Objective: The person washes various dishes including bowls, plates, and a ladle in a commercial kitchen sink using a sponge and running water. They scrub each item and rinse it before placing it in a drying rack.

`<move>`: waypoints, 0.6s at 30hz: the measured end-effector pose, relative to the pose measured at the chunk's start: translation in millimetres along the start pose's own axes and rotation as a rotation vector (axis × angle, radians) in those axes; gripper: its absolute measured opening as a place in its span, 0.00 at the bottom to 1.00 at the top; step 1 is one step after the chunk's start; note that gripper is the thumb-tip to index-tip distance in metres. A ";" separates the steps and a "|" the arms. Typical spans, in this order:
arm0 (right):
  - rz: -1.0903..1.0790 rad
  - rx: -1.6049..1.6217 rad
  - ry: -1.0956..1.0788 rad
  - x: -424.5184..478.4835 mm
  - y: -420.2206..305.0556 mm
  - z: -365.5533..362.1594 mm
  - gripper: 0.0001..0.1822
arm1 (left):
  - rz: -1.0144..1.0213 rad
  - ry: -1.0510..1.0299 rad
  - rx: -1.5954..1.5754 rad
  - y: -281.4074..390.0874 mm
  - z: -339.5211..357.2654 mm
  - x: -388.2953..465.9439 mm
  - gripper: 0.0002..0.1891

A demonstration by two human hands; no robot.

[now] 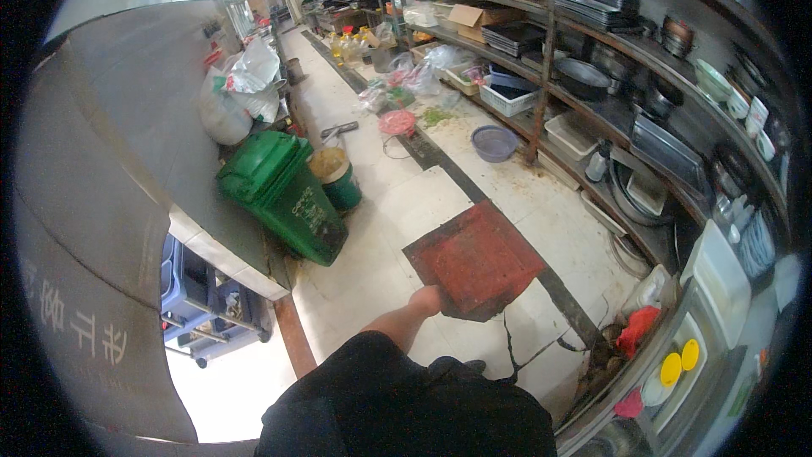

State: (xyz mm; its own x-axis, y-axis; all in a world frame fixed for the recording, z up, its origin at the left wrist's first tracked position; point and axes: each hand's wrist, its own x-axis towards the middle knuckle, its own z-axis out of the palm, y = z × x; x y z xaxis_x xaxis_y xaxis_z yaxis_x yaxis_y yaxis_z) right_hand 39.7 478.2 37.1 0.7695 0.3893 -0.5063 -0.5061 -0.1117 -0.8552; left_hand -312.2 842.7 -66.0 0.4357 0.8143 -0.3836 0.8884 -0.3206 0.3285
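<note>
My left hand (429,299) grips the near left edge of a broad, square red panel (479,257) with dark, grimy edges. It may be a tray or a dustpan; the picture does not settle which. The panel is held out over the pale floor tiles (361,279) and hides part of a dark floor strip (561,298). My right hand is out of view. Farther along the floor lies a round pink-red plastic item (398,122), close to green vegetable scraps (438,116). A purple plastic basin (494,143) stands to their right.
A green wheeled bin (285,193) and a bucket (336,178) stand on the left. Metal shelving (542,95) with pans and trays lines the right. Plastic bags (419,76) litter the aisle. Cracked tiles (510,355) lie near me, beside a metal counter (682,362).
</note>
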 end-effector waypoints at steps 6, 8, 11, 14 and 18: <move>0.010 -0.014 -0.022 -3.5 0.6 -1.6 0.19 | 0.184 0.144 -0.015 13.5 32.5 18.1 0.14; 0.012 -0.015 -0.034 -4.5 1.0 -0.1 0.19 | 0.208 0.056 0.079 13.6 38.6 27.2 0.14; 0.014 -0.022 -0.035 -6.2 2.1 -1.1 0.19 | 0.173 -0.021 0.087 25.6 41.0 25.5 0.16; 0.003 -0.024 -0.022 -7.6 -0.6 -9.1 0.19 | 0.103 0.004 -0.049 50.7 30.4 5.9 0.16; 0.005 -0.028 -0.031 -11.4 2.4 -11.1 0.19 | 0.081 0.046 -0.091 44.6 22.2 -12.8 0.16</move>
State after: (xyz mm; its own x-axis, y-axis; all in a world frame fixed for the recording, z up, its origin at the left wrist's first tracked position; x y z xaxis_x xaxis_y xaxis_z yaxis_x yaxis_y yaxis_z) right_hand 34.1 463.3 39.6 0.7545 0.4169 -0.5069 -0.4981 -0.1391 -0.8559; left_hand -275.0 807.3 -65.6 0.4965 0.8094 -0.3135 0.8330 -0.3429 0.4342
